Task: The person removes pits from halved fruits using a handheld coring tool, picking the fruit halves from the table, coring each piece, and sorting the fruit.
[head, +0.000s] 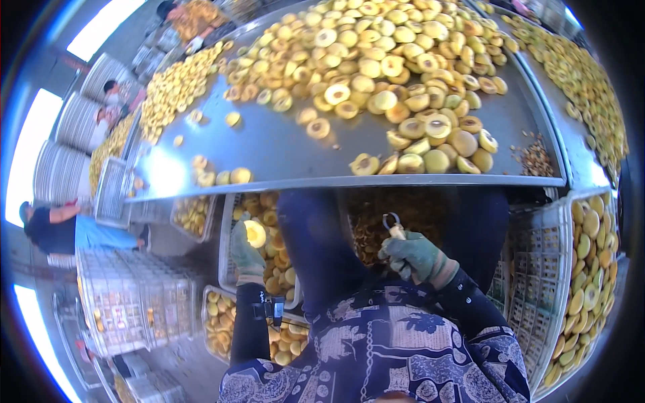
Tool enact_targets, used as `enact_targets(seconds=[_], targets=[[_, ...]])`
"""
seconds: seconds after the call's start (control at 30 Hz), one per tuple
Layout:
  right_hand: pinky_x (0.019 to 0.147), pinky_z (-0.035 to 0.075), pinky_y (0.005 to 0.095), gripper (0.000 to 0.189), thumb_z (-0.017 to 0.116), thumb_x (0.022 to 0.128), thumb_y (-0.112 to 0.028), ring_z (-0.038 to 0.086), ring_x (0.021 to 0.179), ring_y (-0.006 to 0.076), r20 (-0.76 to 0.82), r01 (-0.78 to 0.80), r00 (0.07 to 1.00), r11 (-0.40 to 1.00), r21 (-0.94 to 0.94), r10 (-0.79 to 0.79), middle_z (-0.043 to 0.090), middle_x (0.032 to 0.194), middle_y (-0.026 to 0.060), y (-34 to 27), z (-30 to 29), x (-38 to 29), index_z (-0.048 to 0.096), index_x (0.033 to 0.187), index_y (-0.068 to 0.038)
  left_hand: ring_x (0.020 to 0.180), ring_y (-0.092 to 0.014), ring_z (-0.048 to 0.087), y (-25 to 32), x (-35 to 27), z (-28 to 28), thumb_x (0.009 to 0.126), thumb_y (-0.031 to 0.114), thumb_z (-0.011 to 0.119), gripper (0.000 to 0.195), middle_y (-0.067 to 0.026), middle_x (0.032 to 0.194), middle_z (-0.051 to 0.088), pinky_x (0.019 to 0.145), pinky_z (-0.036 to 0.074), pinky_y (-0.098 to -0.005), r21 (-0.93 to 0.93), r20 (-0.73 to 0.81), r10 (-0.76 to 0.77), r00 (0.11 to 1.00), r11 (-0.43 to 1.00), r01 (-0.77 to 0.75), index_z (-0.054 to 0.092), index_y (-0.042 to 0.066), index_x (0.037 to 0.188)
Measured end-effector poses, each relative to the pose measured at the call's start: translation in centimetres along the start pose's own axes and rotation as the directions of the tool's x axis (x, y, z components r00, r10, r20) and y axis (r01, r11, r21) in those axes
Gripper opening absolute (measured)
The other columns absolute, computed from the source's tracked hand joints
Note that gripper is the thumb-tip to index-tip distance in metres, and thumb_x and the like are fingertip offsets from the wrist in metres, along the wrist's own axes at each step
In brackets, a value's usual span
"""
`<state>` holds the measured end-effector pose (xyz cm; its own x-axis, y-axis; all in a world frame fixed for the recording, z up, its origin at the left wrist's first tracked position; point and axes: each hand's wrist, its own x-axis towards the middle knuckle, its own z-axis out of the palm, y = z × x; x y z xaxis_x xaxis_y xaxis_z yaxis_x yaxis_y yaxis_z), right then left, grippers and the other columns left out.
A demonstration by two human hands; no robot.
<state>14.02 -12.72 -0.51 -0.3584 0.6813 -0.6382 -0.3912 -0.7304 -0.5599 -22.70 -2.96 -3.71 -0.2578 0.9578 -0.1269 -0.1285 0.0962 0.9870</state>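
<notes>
My left hand (247, 257), in a green and white work glove, holds a yellow halved fruit (256, 233) above a crate of fruit halves at my left leg. My right hand (415, 257), gloved alike, grips a small tool with a looped metal end (392, 221) and a light handle, over my lap. Between my knees lie many brown scraps (368, 237). Before me stands a metal table (282, 146) with a large heap of halved fruits (383, 55), several of them with brown hollows. A small pile of pits or fragments (536, 158) lies at its right corner.
A plastic crate (541, 282) full of fruit halves stands at my right. On the left are more crates of fruit (219, 307) and stacked white crates (136, 297). A person (55, 226) stands at the far left; others are near the tables farther off. A raised rim (352, 182) edges the table.
</notes>
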Motion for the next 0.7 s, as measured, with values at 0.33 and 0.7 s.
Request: enact_targets(seconds=[0.33, 0.7], targets=[[0.039, 0.038, 0.0212, 0.018, 0.063, 0.081, -0.021, 0.046, 0.045, 0.0102, -0.090, -0.076, 0.994, 0.993, -0.093, 0.068, 0.052, 0.061, 0.0042, -0.4, 1.1, 1.6, 0.060, 0.084, -0.003, 0.097, -0.015, 0.058, -12.6, 0.8, -12.5, 0.092, 0.018, 0.054, 0.034, -0.0090, 0.108, 0.063, 0.084, 0.047, -0.0283, 0.317, -0.330, -0.093, 0.939, 0.926, 0.203, 0.057, 0.000, 0.120], [0.049, 0.048, 0.0244, 0.018, 0.060, 0.088, -0.025, 0.054, 0.054, 0.0103, -0.117, 0.019, 0.993, 0.994, -0.110, -0.032, 0.058, 0.070, 0.0027, 0.2, -0.9, 1.5, 0.058, 0.093, -0.008, 0.102, -0.027, 0.061, 3.2, 3.6, 23.5, 0.081, 0.028, 0.067, 0.044, -0.0182, 0.106, 0.064, 0.087, 0.047, -0.0328, 0.665, 0.674, 0.127, 0.727, 0.324, -0.673, 0.059, 0.003, 0.116]])
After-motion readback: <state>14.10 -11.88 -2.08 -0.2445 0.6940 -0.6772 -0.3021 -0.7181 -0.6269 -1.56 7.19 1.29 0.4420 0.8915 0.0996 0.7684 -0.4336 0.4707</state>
